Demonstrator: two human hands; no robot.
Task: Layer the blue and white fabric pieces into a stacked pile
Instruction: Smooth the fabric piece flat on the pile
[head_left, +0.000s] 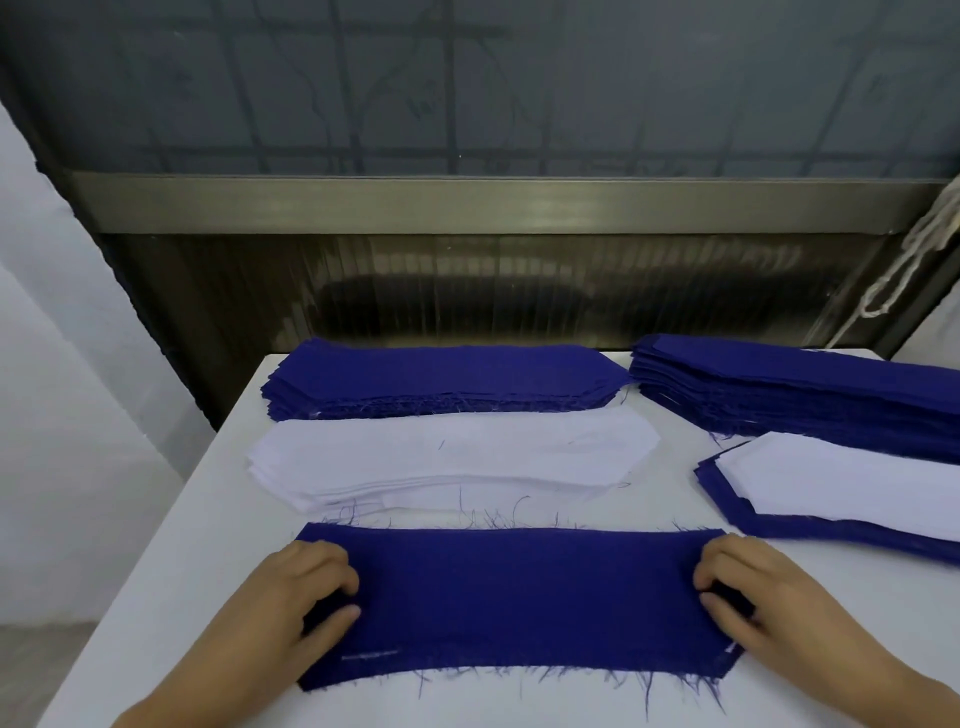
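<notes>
On the table (156, 597), left hand (306, 587) and right hand (748, 587) pinch the blue piece's (519, 597) ends (frayed edges)

Two bare hands and forearms enter from the bottom of the frame. The left hand (306, 592) comes in at lower left, the right hand (748, 592) at lower right. No sleeves, gloves, rings, watch or bracelets show on either. Fingernails look short and unpainted, though the view is too soft to be sure.
</notes>
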